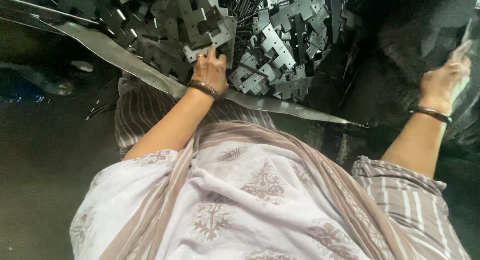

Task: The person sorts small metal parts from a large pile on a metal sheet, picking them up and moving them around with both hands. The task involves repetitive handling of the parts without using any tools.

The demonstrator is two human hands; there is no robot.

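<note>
- The left hand [210,70] rests on a heap of flat grey stamped metal brackets with punched holes [260,35], fingers curled down into the pieces; whether it actually grips one I cannot tell, since the fingertips are buried among the parts.
- A dark bangle [202,88] circles the left wrist.
- The heap lies in a shallow metal tray whose long thin grey rim [125,57] runs diagonally below the hand; the top of the pile is cut off by the frame edge.
- The right hand [445,77] reaches far to the right, fingers extended toward a pale thin object [466,32] at the frame edge; it is too dark and blurred to tell whether the hand holds it.
- The surroundings on both sides are dark and hard to make out.
</note>
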